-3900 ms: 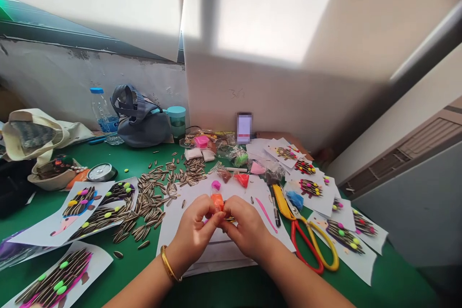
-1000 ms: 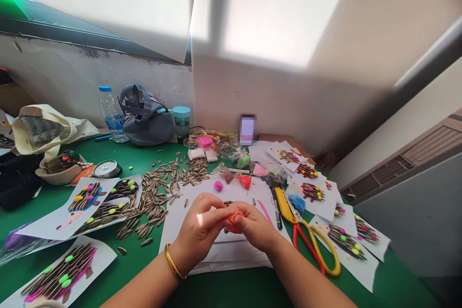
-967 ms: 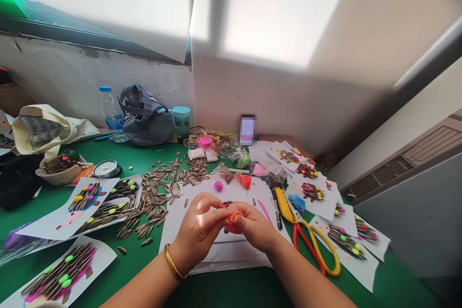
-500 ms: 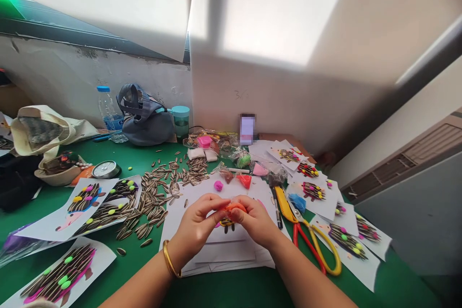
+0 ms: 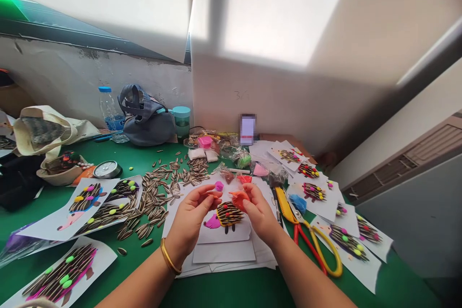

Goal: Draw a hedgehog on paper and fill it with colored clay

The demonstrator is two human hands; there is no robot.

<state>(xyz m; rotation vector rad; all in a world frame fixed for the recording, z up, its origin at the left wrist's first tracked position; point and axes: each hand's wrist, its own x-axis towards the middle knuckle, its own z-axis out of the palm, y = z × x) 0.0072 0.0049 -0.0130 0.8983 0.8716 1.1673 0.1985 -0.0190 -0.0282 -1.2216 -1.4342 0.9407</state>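
Note:
Between and below my hands lies a white card with a hedgehog picture (image 5: pixel 229 215): magenta face, yellow-edged body, sunflower-seed spines and red dots. My right hand (image 5: pixel 260 212) pinches a lump of orange clay (image 5: pixel 239 199) above the card's upper edge. A small orange piece (image 5: pixel 215 197) sits between the fingertips of my left hand (image 5: pixel 197 209), which wears a gold bangle. A gap separates the two hands. Just beyond them are a purple clay ball (image 5: pixel 219 186) and a bag of red clay (image 5: pixel 244 179).
Sunflower seeds (image 5: pixel 155 197) are scattered left of the paper. Scissors (image 5: pixel 317 243) and a yellow cutter (image 5: pixel 285 206) lie at right. Finished hedgehog cards (image 5: pixel 348 240) spread along both sides. A bottle (image 5: pixel 112 115), blue bag (image 5: pixel 147 122), cup (image 5: pixel 181 122) and phone (image 5: pixel 247 130) stand behind.
My hands have moved apart, and the orange clay they held together is now in two pieces, one in each hand. The hedgehog picture between them has come into view.

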